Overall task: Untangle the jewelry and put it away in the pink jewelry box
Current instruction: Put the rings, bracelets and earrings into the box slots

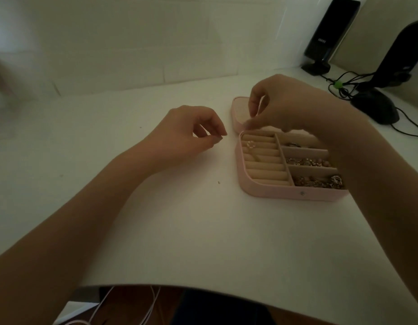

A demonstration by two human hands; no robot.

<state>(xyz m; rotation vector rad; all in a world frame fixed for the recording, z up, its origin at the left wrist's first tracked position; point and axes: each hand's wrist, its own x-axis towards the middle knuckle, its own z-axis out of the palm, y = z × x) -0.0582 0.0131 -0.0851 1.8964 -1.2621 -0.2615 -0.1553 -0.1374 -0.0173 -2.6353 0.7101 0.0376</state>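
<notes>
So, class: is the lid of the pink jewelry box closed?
No. The pink jewelry box lies open, its ring rolls and jewelry-filled compartments exposed.

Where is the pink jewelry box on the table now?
In the head view, the pink jewelry box lies open on the white table's right side, under the right hand, near the black speakers.

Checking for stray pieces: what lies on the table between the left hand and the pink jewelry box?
In the head view, only bare white table separates the left hand from the pink jewelry box.
</notes>
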